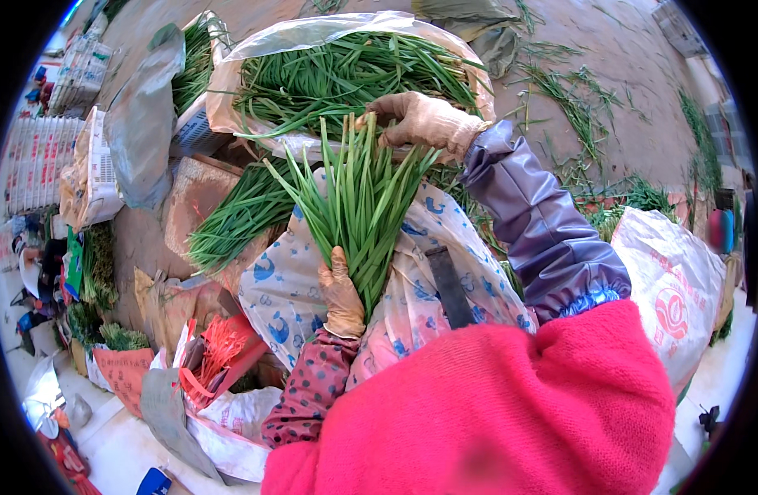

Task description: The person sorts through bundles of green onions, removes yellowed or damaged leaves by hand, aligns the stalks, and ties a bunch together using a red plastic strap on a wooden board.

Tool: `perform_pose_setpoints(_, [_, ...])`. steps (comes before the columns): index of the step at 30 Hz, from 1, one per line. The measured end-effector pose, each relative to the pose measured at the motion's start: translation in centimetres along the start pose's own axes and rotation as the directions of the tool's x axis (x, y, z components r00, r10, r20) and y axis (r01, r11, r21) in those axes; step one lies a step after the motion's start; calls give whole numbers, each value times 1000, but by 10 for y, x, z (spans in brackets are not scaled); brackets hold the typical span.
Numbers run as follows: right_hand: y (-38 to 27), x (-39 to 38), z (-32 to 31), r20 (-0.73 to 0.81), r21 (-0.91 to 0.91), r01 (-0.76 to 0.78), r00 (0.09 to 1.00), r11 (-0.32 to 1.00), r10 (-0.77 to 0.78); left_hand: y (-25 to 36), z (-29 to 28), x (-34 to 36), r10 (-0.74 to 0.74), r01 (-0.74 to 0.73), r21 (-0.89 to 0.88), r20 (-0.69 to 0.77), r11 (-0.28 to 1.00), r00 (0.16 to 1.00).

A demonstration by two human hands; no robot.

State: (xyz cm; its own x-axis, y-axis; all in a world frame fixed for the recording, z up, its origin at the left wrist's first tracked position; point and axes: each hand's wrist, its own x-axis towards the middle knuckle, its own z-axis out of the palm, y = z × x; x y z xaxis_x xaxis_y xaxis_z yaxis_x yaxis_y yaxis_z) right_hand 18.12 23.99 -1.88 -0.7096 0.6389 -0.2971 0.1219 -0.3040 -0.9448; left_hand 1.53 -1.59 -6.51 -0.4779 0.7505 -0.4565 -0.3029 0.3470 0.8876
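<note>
My left hand (343, 301), in a tan glove, grips a fanned bunch of long, flat green leaves (354, 210) near its lower end, over a translucent, blue-patterned plastic apron (276, 301). My right hand (420, 124), in a pale glove, has its fingers curled at the bunch's upper ends. A dark flat strip (450, 289) lies on the apron to the right of the bunch. Behind it, a large plastic-lined container (226, 82) is heaped with similar greens (329, 74). Another loose bunch (238, 214) lies to my left.
A cardboard piece (193, 194), a grey plastic sheet (144, 148) and stacked white crates (40, 165) stand left. A white sack (668, 289) sits right. Red ties (222, 351) lie lower left. Scattered leaves (564, 95) cover part of the ground (635, 66).
</note>
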Motion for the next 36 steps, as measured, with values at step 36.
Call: perform_pose_setpoints(36, [8, -66, 25, -444, -872, -359, 867, 333, -227, 2, 6, -10, 203, -204, 212, 30, 956, 979])
